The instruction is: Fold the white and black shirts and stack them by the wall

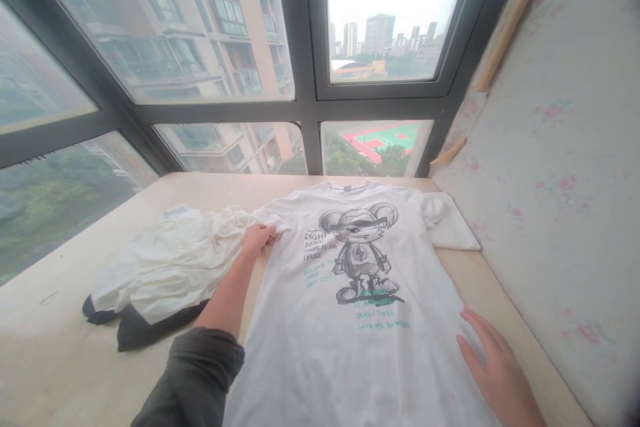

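Observation:
A white T-shirt with a cartoon mouse print and lettering lies spread out, front side up, its collar toward the window. My left hand has its fingers closed on the T-shirt's left sleeve, beside the body of the shirt. At the right side edge of the T-shirt my right hand rests with its fingers stretched out and the thumb apart. The shirt's lower end runs out of view at the bottom.
A crumpled white garment with black parts lies left of the T-shirt. A folded white cloth sits by the right sleeve. The pale wooden surface meets window frames behind and a flowered wall on the right.

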A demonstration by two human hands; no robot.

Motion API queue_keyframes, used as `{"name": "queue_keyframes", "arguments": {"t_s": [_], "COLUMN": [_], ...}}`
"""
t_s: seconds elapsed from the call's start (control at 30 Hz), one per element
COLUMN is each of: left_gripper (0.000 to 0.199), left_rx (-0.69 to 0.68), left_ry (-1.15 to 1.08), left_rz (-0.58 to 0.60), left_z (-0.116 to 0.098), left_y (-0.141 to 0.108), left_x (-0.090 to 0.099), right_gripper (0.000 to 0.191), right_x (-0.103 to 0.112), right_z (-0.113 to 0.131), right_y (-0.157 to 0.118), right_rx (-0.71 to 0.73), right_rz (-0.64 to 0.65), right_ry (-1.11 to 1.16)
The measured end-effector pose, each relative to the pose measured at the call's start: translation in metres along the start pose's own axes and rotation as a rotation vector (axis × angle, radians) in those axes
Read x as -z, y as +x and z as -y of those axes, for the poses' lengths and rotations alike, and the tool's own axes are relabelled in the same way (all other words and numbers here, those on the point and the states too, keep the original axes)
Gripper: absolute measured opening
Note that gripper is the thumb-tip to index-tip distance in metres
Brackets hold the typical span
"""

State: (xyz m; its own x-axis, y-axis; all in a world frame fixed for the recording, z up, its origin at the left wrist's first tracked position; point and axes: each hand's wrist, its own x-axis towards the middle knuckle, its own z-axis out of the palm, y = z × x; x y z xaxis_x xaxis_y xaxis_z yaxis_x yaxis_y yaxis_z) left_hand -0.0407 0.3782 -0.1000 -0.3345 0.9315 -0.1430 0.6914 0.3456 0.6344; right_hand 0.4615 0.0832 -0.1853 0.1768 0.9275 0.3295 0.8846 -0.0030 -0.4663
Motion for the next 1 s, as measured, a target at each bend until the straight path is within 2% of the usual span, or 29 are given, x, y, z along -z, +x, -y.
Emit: {"name": "queue_keyframes", "arguments": {"t_s": [0.13,0.23,0.33,0.4,0.6,0.67,0.77,0.87,1.0], "left_gripper": [0.034,0.036,0.037,0.036,0.034,0.036,0.038,0.038,0.034], "left_rx": [-0.047,-0.102,-0.139,-0.149,-0.109,-0.075,-0.044,-0.116,-0.243], "left_ry": [0.038,0.108,0.209,0.287,0.489,0.54,0.605,0.636,0.644], "left_rz": [-0.068,-0.161,-0.19,-0.167,-0.025,-0.01,-0.05,-0.051,0.129], "left_z": [-0.007,-0.011,-0.011,-0.007,0.004,0.0,-0.014,-0.029,-0.036], "left_y": [0.012,0.024,0.034,0.036,0.038,0.046,0.067,0.09,0.113], "left_x": [0.007,0.027,0.045,0.049,0.042,0.046,0.056,0.056,0.04], "right_gripper": [0.04,0.039,0.038,0.038,0.036,0.036,0.038,0.039,0.036], "right_x": [-0.002,-0.001,0.0,0.001,0.003,0.005,0.007,0.006,0.002], "right_z": [-0.004,-0.002,0.002,0.004,0.005,0.004,0.001,-0.005,-0.014], "right_y": [-0.001,-0.002,-0.001,-0.001,0.0,0.001,0.001,0.001,0.0], "right_rx": [0.044,0.073,0.092,0.098,0.128,0.144,0.154,0.189,0.25], "right_rz": [-0.033,-0.044,-0.044,-0.044,-0.025,-0.02,-0.011,-0.028,-0.064], "right_ry": [-0.039,-0.076,-0.109,-0.128,-0.193,-0.206,-0.218,-0.216,-0.175]}}
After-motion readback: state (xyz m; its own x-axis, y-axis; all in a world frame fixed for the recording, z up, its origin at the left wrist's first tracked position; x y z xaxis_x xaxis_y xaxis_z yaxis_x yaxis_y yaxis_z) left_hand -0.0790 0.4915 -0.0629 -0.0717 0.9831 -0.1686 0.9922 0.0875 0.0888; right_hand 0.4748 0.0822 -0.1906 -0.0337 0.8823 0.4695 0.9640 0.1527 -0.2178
